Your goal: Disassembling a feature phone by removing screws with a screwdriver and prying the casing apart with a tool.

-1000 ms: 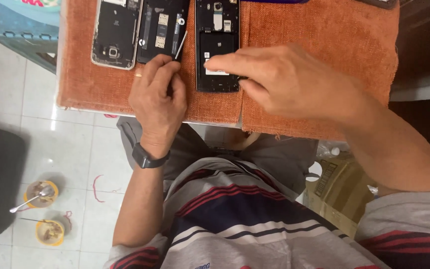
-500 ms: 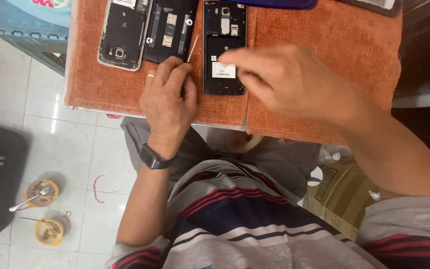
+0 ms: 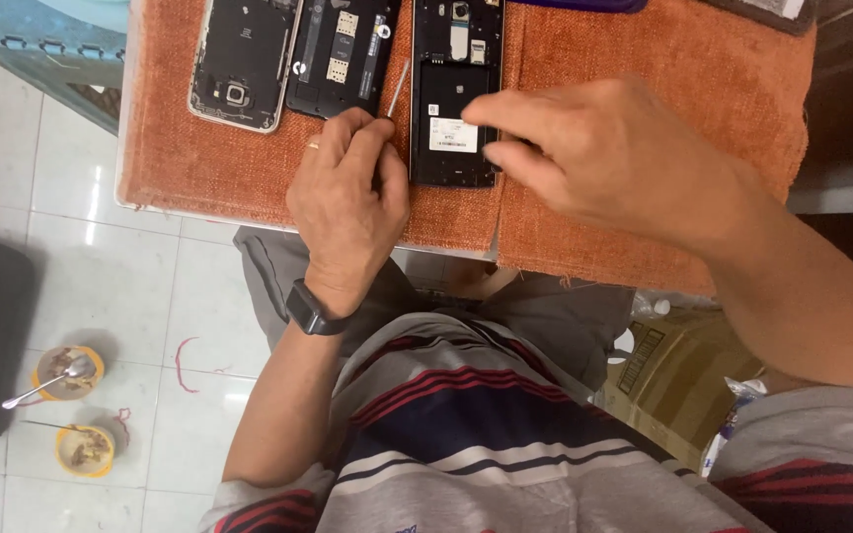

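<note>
**Three opened phones, one under both hands**

Three phones lie with their backs off in a row on the orange cloth [image 3: 644, 227]. The right-most opened phone [image 3: 454, 59] sits between the two hands, near the table's front edge. The left hand [image 3: 348, 192] is closed around a thin tool [image 3: 399, 84], whose tip rests just beside that phone's left side. The right hand [image 3: 604, 148] reaches over the phone's lower half, with finger and thumb drawn close together on its frame; whether they pinch something small I cannot tell.

This looks like fine work inside the open shell. Any next move seems to call for a steady hold on the phone and a light, exact touch with the tool's tip.

The cloth covers a small pale table [image 3: 126, 118]. Below is a white tiled floor [image 3: 81, 257] with two yellow bowls [image 3: 69, 370], and a cardboard box [image 3: 673, 375] sits under the table's right side.
</note>
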